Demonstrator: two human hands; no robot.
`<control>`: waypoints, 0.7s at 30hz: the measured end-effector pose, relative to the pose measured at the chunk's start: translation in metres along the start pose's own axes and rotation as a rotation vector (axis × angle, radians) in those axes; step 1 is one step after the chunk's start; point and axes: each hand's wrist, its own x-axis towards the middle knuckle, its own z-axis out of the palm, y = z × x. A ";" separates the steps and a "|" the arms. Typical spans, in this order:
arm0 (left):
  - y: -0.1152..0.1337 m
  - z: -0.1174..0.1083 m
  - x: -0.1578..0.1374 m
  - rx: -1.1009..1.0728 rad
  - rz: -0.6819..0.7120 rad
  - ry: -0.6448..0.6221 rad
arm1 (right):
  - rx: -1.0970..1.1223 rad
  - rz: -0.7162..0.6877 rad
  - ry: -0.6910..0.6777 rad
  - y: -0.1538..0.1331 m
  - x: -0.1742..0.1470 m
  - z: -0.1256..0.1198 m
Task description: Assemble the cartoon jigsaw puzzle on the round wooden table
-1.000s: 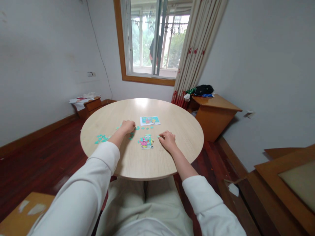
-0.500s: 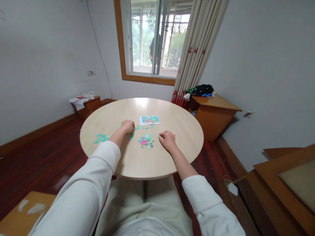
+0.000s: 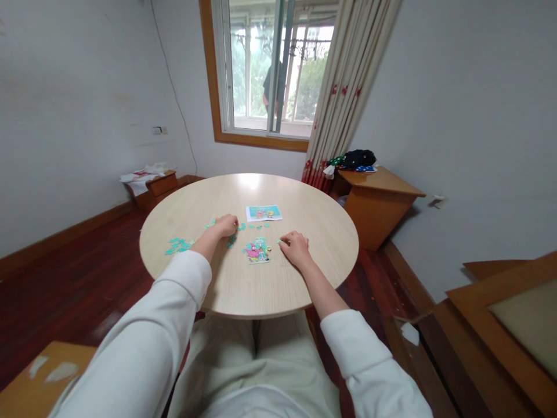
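A partly joined jigsaw puzzle (image 3: 258, 251), with a pink figure on teal, lies on the round table (image 3: 256, 296). My right hand (image 3: 296, 248) rests to its right, thumb and finger pinched on a small teal puzzle piece (image 3: 279, 241). Up and left of the puzzle, my left hand (image 3: 226, 225) is closed with its fingers curled down among loose teal pieces; whatever its fingertips hold is hidden. Behind the puzzle lies a picture sheet (image 3: 264, 213) showing cartoon figures. A short row of loose pieces (image 3: 251, 226) runs just in front of that sheet.
More loose teal pieces (image 3: 177, 246) lie in a heap at the table's left. A wooden cabinet (image 3: 378, 197) with dark cloth on it stands behind at the right. At the back left is a low wooden stand (image 3: 162, 184). A person (image 3: 272, 87) shows beyond the window.
The view has shifted very slightly. Both hands and the pieces keep the same places on the table.
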 end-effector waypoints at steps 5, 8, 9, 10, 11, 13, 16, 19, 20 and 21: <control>0.004 -0.003 0.002 0.077 0.009 -0.051 | 0.008 0.000 0.007 0.002 0.001 0.002; 0.005 -0.003 0.003 0.075 0.012 -0.066 | 0.007 0.003 0.007 0.001 0.001 0.002; 0.005 -0.003 0.003 0.063 0.014 -0.068 | 0.006 0.004 0.006 0.001 0.001 0.002; 0.004 -0.002 0.003 0.048 0.016 -0.069 | 0.005 0.005 0.003 0.000 0.000 0.001; 0.004 -0.001 0.003 0.033 0.018 -0.069 | 0.004 0.005 0.002 0.000 0.000 0.001; 0.002 0.001 0.004 0.005 0.021 -0.058 | 0.005 0.000 0.003 0.000 0.000 0.000; 0.000 0.005 0.006 -0.044 0.014 -0.024 | 0.006 -0.009 0.011 0.001 0.000 0.001; 0.000 0.008 0.006 -0.104 0.015 0.006 | 0.004 -0.007 0.008 0.001 0.000 0.001; 0.001 0.009 0.006 -0.120 0.025 0.013 | 0.002 -0.004 0.007 0.002 0.000 0.001; 0.002 0.009 0.006 -0.134 0.037 0.024 | 0.000 -0.002 0.007 0.002 0.001 0.001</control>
